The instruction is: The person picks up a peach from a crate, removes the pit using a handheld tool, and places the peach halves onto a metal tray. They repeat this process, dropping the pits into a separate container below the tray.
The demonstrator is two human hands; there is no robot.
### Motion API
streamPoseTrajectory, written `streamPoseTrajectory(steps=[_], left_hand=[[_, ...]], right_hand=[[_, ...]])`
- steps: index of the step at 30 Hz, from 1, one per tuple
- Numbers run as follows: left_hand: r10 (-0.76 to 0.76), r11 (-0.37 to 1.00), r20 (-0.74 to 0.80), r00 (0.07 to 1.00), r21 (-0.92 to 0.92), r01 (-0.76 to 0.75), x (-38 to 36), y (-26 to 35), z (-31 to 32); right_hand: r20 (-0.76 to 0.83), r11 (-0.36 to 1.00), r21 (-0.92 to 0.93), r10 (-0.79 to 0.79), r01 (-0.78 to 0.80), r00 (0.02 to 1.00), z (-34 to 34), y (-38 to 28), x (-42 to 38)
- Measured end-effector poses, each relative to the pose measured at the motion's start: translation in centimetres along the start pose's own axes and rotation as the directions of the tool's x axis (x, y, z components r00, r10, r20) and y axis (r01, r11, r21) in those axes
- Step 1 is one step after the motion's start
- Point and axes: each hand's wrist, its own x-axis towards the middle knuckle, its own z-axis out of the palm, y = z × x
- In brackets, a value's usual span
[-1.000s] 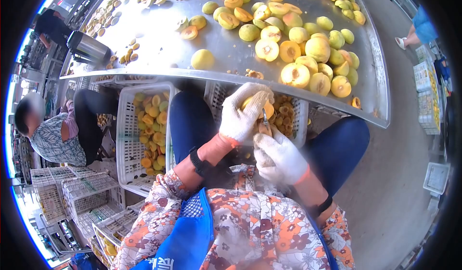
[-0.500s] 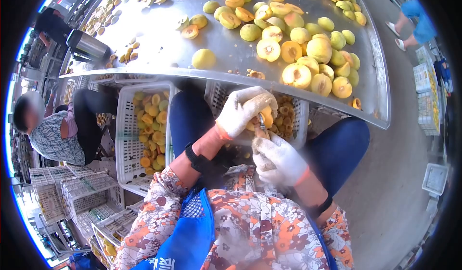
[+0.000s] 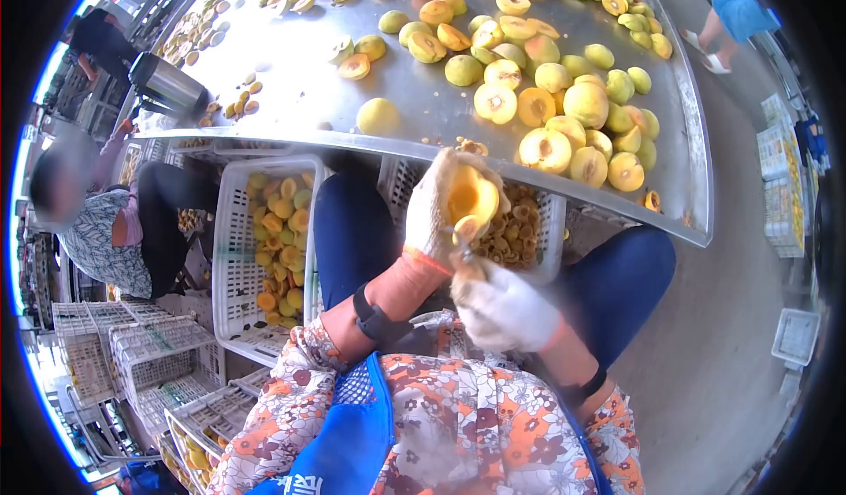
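Note:
My left hand [image 3: 430,202], in a pale work glove, is wrapped round a yellow peach half [image 3: 471,193] with its hollowed cut face turned up. In my gloved right hand [image 3: 508,308] is a small pitting tool [image 3: 461,250], blurred by motion, its tip just below the peach half. Fingers close round its handle, most of which they hide. Beneath the hands stands a white crate [image 3: 553,230] with brownish peach scraps or pits in it. Whole and halved peaches [image 3: 545,145] lie on the metal table [image 3: 291,98] just ahead.
Left of my legs, a white basket [image 3: 227,266] holds peach halves. Stacked crates [image 3: 163,354] stand at lower left, near a seated co-worker [image 3: 106,239]. The table's raised metal edge [image 3: 370,141] runs in front of my knees. Another person's legs [image 3: 727,28] show at upper right.
My left hand has turned, bringing the hollow of the peach half into view. My right hand has drawn slightly down and left with the tool, away from the fruit's middle.

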Motion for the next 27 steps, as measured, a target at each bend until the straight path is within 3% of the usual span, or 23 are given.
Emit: streamPoseTrajectory(steps=[1, 3, 4, 5, 7, 9, 11, 12, 13, 14, 17, 19, 21, 24, 27], left_hand=[[0.04, 0.998, -0.073, 0.997, 0.046, -0.037, 0.0, 0.4, 0.4], [-0.062, 0.998, -0.144, 0.988, -0.035, 0.058, -0.1, 2.6, 0.5], [0.058, 0.998, -0.227, 0.972, 0.025, -0.053, 0.1, 2.3, -0.3], [0.217, 0.945, -0.226, 0.95, 0.294, -0.145, -0.2, 3.1, -1.4], [0.434, 0.81, -0.162, 0.886, 0.501, -0.305, -0.5, 5.5, -3.8], [0.569, 0.498, -0.124, 0.813, 0.839, -0.221, -2.1, 10.0, -5.2], [0.522, -0.011, -0.053, 0.851, 0.998, 0.069, -3.4, 14.3, -6.7], [0.514, -0.438, 0.145, 0.845, 0.892, 0.113, -3.7, 15.8, -8.2], [0.423, -0.775, 0.317, 0.849, 0.612, 0.158, -3.5, 16.7, -9.6], [0.5, -0.699, 0.276, 0.821, 0.689, 0.194, -2.9, 17.0, -10.6], [0.479, -0.57, 0.265, 0.837, 0.819, 0.067, 0.6, 16.2, -7.3], [0.429, -0.542, 0.214, 0.878, 0.838, 0.061, 4.2, 14.4, -6.8], [0.264, -0.508, 0.008, 0.964, 0.851, 0.132, 7.6, 13.1, -6.0], [0.037, -0.576, -0.18, 0.983, 0.8, 0.169, 11.3, 12.8, -5.7], [0.127, -0.358, 0.106, 0.986, 0.932, -0.054, 10.5, 12.2, -6.9]], right_hand=[[-0.006, 0.999, -0.028, 0.037, -0.037, 0.999, 0.5, -0.3, -0.2], [-0.04, 0.989, -0.065, -0.136, 0.134, 0.99, -0.8, 0.3, -0.1], [-0.057, 0.988, -0.096, -0.128, 0.122, 0.99, -1.6, -0.1, 0.0], [-0.126, 0.991, -0.113, -0.092, 0.077, 0.988, -1.9, -0.7, -0.5], [-0.26, 0.979, -0.189, -0.126, 0.078, 0.957, -1.7, -0.9, -1.0], [-0.313, 0.982, -0.184, -0.105, 0.048, 0.944, -2.0, -0.9, -1.4], [-0.316, 0.984, -0.174, -0.101, 0.047, 0.943, -2.6, -0.4, -1.8], [-0.34, 0.992, -0.127, -0.057, 0.014, 0.939, -2.5, -0.5, -1.7], [-0.333, 0.99, -0.143, -0.067, 0.02, 0.941, -2.5, -0.4, -1.6], [-0.324, 0.986, -0.162, -0.08, 0.028, 0.943, -2.5, -0.2, -1.2], [-0.316, 0.954, -0.299, -0.112, 0.014, 0.942, -1.9, -0.1, -0.5], [-0.321, 0.925, -0.379, -0.125, -0.007, 0.939, -1.5, -0.2, -0.4], [-0.331, 0.912, -0.411, -0.135, -0.014, 0.934, -1.5, 0.0, -0.5], [-0.338, 0.921, -0.388, -0.177, 0.034, 0.924, -1.6, 0.3, -0.9], [-0.344, 0.909, -0.407, -0.245, 0.092, 0.907, -2.0, 0.2, -0.8]])
